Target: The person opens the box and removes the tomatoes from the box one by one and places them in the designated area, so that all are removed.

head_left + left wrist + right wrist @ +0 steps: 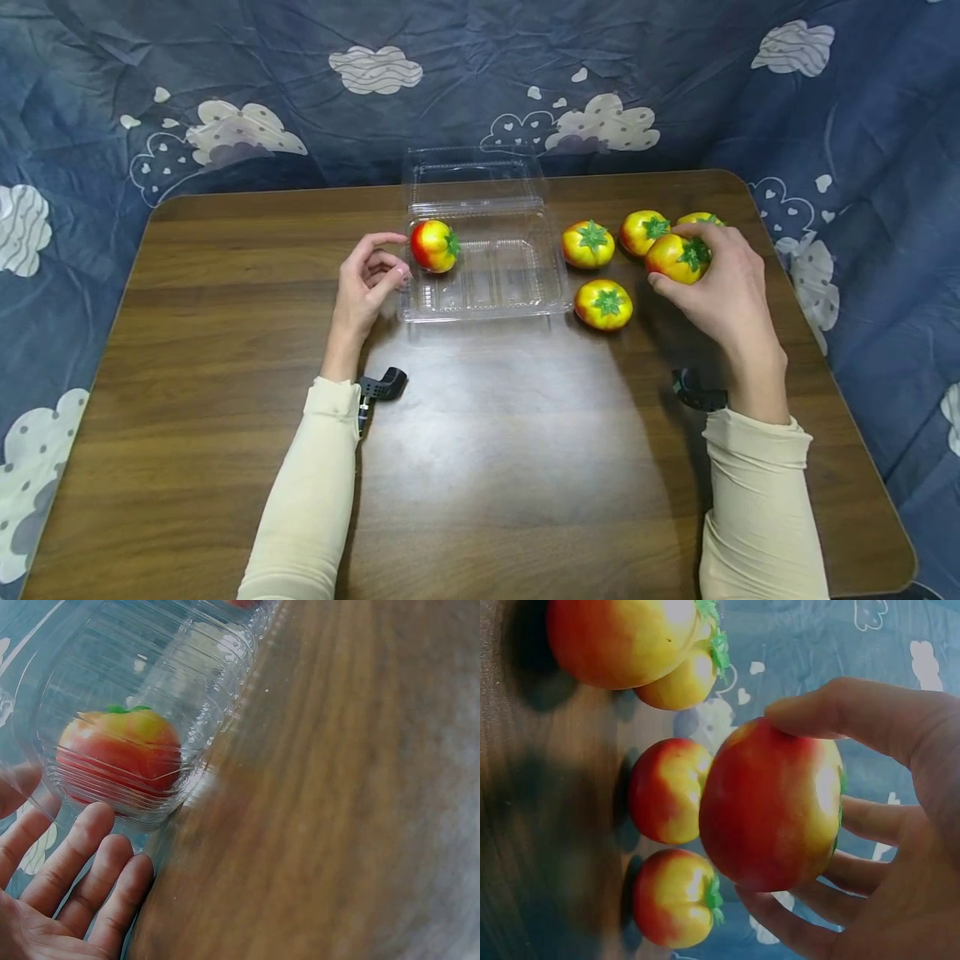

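My right hand [723,279] grips a red-and-yellow tomato [677,259] with a green leafy top, thumb on one side and fingers on the other. In the right wrist view, the held tomato [772,810] appears large, in front of others. My left hand [363,279] is at the left side of a clear plastic clamshell box [487,315], its fingertips right at the wall. The fingers [94,825] look loosely bent in the left wrist view. Inside the box, at its left end, lies one tomato [433,247] on its side, red toward my left hand.
Right of the box sit two tomatoes, one farther back [588,244] and one nearer [603,305]. Beyond the held one are another tomato [642,232] and a partly hidden one [701,218]. The box's lid [476,179] stands raised at the wooden table's [480,467] back edge, before a blue cloth [465,33].
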Available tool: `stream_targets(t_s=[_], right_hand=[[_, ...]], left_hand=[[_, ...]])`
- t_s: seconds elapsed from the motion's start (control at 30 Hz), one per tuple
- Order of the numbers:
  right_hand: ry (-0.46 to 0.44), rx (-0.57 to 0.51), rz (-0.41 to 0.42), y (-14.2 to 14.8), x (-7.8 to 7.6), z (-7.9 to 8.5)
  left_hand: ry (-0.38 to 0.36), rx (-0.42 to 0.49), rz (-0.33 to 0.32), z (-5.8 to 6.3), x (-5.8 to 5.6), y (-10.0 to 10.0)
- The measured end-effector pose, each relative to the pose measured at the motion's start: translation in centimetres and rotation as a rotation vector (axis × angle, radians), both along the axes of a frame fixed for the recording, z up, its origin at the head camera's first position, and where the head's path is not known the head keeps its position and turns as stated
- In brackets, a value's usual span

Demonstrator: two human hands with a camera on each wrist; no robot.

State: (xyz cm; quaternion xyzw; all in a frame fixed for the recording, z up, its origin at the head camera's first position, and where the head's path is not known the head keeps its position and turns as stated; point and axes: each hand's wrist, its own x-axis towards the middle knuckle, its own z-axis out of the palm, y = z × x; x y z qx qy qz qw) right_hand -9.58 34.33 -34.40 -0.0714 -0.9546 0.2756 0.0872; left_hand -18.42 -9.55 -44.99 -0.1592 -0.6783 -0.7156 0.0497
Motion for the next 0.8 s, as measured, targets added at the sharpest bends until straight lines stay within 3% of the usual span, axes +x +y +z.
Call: stream_targets(t_s=[0.23,0.5,0.8], right_hand=[[-0.057,0.018,0.046,0.6,-0.4,-0.9],[-0.268,0.018,0.037,1.4,-0.9,-1.8],[-0.281,0.009,0.032,1.5,-1.0,-2.5]], left_hand=[[0.010,-0.007,0.009,-0.9,-0.2,-0.2],[0.021,-0.008,0.006,-0.7,-0.2,-0.1],[0.013,0.000,0.003,-0.7,-0.1,0.0]])
